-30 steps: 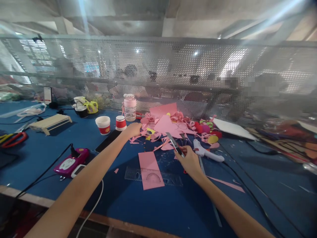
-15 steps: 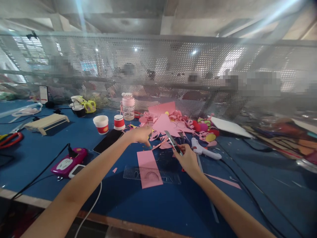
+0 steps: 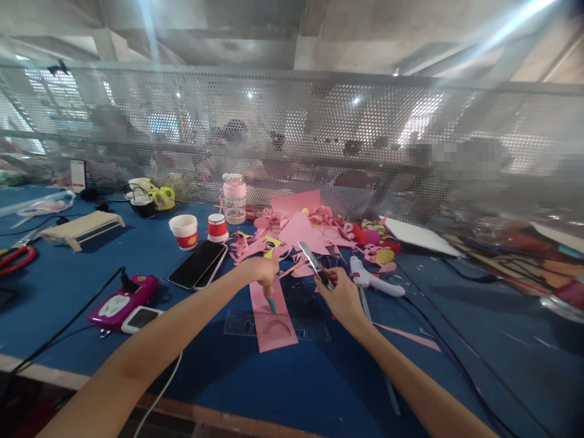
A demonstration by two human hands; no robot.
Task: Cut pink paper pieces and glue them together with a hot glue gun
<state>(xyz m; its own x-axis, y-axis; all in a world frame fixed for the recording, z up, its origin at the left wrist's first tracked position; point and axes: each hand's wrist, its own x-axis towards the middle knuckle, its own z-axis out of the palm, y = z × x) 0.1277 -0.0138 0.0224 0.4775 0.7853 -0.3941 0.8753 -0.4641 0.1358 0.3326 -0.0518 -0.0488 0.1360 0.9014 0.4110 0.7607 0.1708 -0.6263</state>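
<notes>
Your blue tabletop point(image 3: 319, 377) runs up to a perforated metal screen point(image 3: 292, 134), with pink paper scraps point(image 3: 296, 228) heaped at the back. A pink paper strip point(image 3: 272, 316) lies flat over a clear ruler point(image 3: 314, 331). Your left hand point(image 3: 260, 271) has its fingers pinched on a teal-tipped pen point(image 3: 272, 304) touching the strip; your right hand point(image 3: 340, 295) grips a utility knife point(image 3: 314, 264) just beside it

On the blue table point(image 3: 91, 255) stood two red-and-white paper cups point(image 3: 184, 231) point(image 3: 217, 227), one pink-lidded jar point(image 3: 235, 198), one black phone point(image 3: 198, 264), one white glue gun point(image 3: 371, 280) and one clear ruler point(image 3: 241, 322). Two hands point(image 3: 260, 272) point(image 3: 343, 297) were over it, one holding a single utility knife point(image 3: 314, 266). Pink paper scraps point(image 3: 301, 228) toward the far edge were too many to count.
</notes>
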